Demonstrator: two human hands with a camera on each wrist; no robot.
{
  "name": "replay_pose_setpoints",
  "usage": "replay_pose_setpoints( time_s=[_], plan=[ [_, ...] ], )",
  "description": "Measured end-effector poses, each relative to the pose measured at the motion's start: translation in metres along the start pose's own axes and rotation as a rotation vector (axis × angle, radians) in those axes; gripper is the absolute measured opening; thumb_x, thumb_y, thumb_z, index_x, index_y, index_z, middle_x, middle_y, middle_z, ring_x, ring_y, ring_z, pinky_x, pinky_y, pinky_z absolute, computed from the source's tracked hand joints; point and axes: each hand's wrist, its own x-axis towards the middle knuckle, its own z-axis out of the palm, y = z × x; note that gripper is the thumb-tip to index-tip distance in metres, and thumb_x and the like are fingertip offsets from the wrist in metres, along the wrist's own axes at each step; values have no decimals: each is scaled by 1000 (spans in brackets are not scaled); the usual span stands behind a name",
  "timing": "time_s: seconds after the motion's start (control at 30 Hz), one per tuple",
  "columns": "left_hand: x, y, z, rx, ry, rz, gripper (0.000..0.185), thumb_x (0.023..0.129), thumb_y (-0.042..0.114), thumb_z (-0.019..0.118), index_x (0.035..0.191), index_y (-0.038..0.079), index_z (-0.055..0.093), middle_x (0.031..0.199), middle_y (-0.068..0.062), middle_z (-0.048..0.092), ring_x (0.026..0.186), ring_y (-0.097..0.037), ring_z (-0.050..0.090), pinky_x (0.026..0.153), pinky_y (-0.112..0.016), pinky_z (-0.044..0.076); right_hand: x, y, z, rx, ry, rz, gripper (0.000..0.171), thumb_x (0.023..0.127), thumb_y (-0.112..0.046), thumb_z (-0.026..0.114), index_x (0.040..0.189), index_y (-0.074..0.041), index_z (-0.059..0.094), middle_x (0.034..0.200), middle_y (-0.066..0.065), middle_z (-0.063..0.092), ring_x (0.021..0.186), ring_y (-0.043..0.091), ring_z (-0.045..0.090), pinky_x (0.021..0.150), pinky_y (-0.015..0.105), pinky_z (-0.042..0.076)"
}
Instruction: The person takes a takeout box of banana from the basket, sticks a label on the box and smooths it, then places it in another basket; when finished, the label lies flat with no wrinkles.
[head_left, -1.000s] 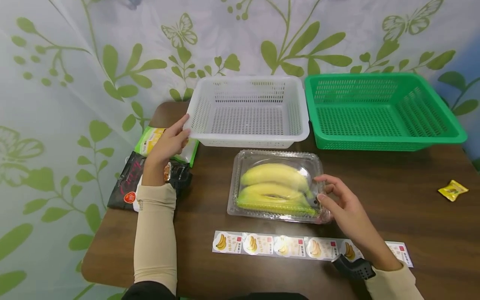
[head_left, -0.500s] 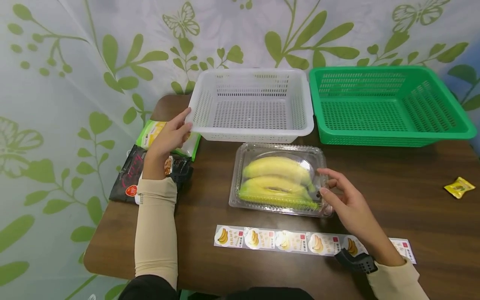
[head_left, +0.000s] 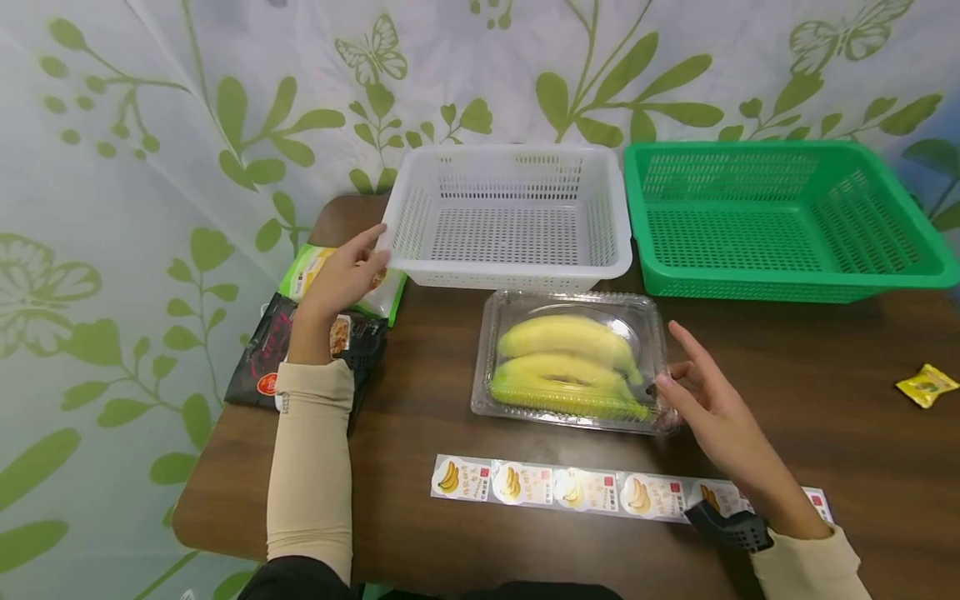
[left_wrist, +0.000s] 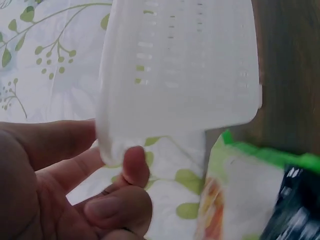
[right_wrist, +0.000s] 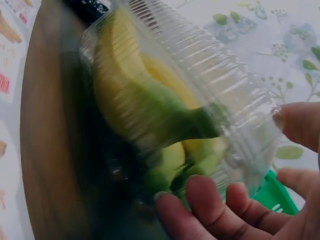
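Note:
My left hand (head_left: pixel 341 279) rests at the left rim of the white basket (head_left: pixel 504 271); its index finger and thumb touch the rim. The left wrist view shows other fingers bent beneath the corner of this white basket (left_wrist: pixel 185 95). Below it lies a clear plastic clamshell box (head_left: pixel 491 333) with yellow-green bananas (head_left: pixel 562 375) inside, lid down. My right hand (head_left: pixel 712 408) is at the box's right corner, thumb by the edge and index finger stretched out beside it. In the right wrist view, fingertips spread around the box's corner (right_wrist: pixel 245 115).
A green basket (head_left: pixel 787 287) stands right of the white one. A strip of banana stickers (head_left: pixel 592 490) lies in front of the box. Green-and-white (head_left: pixel 386 300) and black bags (head_left: pixel 255 362) lie at left, a small yellow packet (head_left: pixel 926 385) at far right.
My right index finger has lifted off the lid and now stretches past the box's right edge. My left hand stays at the white basket's rim. The head view has shifted slightly.

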Motion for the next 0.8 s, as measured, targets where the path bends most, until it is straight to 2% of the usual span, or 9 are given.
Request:
replay_pose_setpoints(
  time_s=[0.17, 0.33, 0.43, 0.6, 0.7, 0.8],
  plan=[
    [-15, 7, -4, 195, 22, 3, 55, 97, 41, 45, 146, 21, 33, 116, -9, 59, 94, -27, 57, 72, -40, 42, -10, 8, -2, -30, 26, -8, 61, 99, -23, 46, 148, -38, 14, 109, 7, 50, 89, 14, 54, 66, 27, 49],
    [-41, 17, -18, 289, 39, 9, 56, 95, 50, 41, 144, 22, 37, 113, -7, 58, 95, -24, 54, 69, -41, 41, -12, 11, -8, 25, 92, -87, 55, 100, -14, 42, 148, -30, 21, 101, 10, 51, 78, 20, 58, 65, 29, 53],
    [-62, 19, -23, 295, 27, 13, 54, 94, 54, 40, 140, 25, 44, 109, -5, 59, 91, -22, 55, 67, -39, 42, -11, 6, -11, 46, 186, -115, 54, 98, -9, 45, 147, -25, 28, 99, 12, 51, 82, 21, 59, 68, 26, 52],
    [-95, 14, -19, 258, 16, 38, 41, 96, 48, 44, 132, 30, 52, 93, -7, 60, 68, -22, 51, 53, -37, 41, -11, -10, -14, 79, 449, -166, 50, 92, 2, 53, 139, -12, 43, 96, 10, 51, 91, 17, 56, 76, 16, 48],
    [-111, 8, -9, 218, 36, 98, 34, 96, 43, 46, 127, 32, 56, 92, -1, 60, 65, -18, 50, 51, -34, 40, -11, -22, -14, 138, 582, -255, 43, 89, 8, 53, 131, 1, 49, 95, 12, 52, 92, 18, 54, 77, 17, 47],
    [-124, 5, 5, 197, 27, 188, 28, 96, 38, 50, 121, 31, 61, 95, 7, 62, 71, -12, 52, 57, -31, 43, -9, -32, -12, 204, 656, -363, 36, 86, 10, 52, 122, 12, 51, 94, 16, 52, 89, 19, 55, 78, 18, 48]
  ],
)
